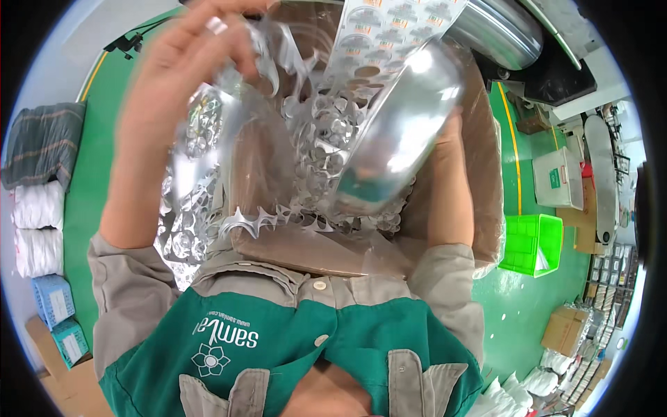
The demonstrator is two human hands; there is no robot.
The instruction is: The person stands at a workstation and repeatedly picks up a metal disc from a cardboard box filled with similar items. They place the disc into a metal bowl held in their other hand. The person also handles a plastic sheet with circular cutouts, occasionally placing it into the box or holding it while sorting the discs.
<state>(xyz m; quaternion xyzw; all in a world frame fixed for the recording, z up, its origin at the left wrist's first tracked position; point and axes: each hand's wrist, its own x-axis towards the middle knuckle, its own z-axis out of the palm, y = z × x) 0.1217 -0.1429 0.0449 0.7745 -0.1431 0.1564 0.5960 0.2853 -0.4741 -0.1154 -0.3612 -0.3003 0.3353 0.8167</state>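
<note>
My left hand (201, 52) is raised at the upper left, blurred by motion, with a ring on one finger. Its bent fingers are beside clear, scalloped film (278, 59); blur hides whether they grip it. My right hand (448, 132) holds a long, glossy silver piece (399, 132) with a rounded end by its right side, tilted over the box; most of the fingers are behind it. Below is a cardboard box (316, 254) lined with clear plastic. Inside lies silvery scrap (326, 139) full of round holes.
A sheet of round printed labels (389, 35) rises at the box's far side, near a shiny metal roller (500, 31). More punched silver scrap (187, 233) hangs left of the box. A green crate (531, 243) stands on the floor to the right. Folded bundles (42, 146) are stacked at left.
</note>
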